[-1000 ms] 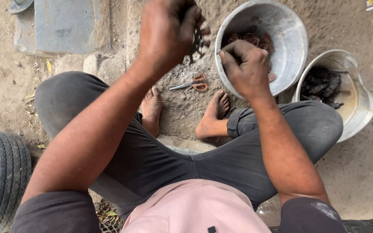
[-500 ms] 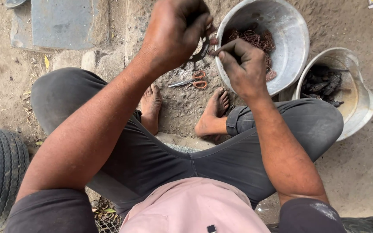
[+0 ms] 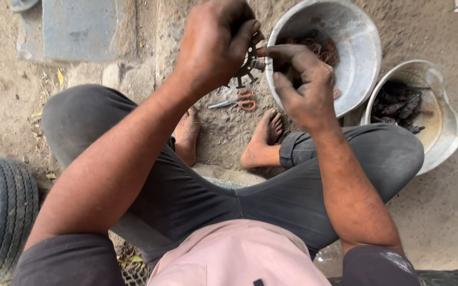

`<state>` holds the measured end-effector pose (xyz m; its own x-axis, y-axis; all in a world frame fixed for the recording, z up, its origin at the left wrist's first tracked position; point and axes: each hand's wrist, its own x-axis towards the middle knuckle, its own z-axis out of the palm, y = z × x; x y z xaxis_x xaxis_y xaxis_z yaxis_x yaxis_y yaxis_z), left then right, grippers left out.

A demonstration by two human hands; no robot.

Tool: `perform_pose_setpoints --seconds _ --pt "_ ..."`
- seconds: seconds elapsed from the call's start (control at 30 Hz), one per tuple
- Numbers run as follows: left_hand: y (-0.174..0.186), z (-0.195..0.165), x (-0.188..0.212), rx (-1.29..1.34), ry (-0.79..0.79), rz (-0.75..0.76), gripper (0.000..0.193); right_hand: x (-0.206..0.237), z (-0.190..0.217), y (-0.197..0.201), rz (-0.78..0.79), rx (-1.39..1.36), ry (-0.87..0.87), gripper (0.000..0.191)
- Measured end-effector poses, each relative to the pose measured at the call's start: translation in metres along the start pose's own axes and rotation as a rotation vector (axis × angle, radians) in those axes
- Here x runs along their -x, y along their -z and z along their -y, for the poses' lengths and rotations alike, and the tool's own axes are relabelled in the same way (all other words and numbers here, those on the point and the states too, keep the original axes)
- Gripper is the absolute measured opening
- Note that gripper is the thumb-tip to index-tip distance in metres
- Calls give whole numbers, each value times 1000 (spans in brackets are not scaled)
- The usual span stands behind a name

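While a second ago they were apart, the left hand now grips a toothed part and the right hand pinches at it — over the pan.

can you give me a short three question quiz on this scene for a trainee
1. Which hand grips the dark toothed metal part?
2. True or false: the scissors lie inside the metal bowl.
3. What stands beside the bowl, to the person's right: a) bucket b) chair c) ladder?

Key
1. The left hand; the right hand pinches at it.
2. False, they lie on the ground between the feet.
3. a, the bucket of dark pieces.
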<state>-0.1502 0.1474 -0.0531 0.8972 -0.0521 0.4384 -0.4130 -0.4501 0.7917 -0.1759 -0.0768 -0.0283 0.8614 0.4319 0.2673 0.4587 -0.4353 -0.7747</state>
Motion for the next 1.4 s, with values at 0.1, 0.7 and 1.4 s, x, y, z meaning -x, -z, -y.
perform_pose_setpoints --seconds 0.1,0.7,1.4 --pt "-4 -3 2 75 44 55 8 3 -1 -3 32 -21 -89 11" --pt "-8 -1 -1 97 24 56 7 0 -6 0 6 100 75 16" --pt "-15 -3 5 12 2 23 8 6 -17 -2 32 122 5 11"
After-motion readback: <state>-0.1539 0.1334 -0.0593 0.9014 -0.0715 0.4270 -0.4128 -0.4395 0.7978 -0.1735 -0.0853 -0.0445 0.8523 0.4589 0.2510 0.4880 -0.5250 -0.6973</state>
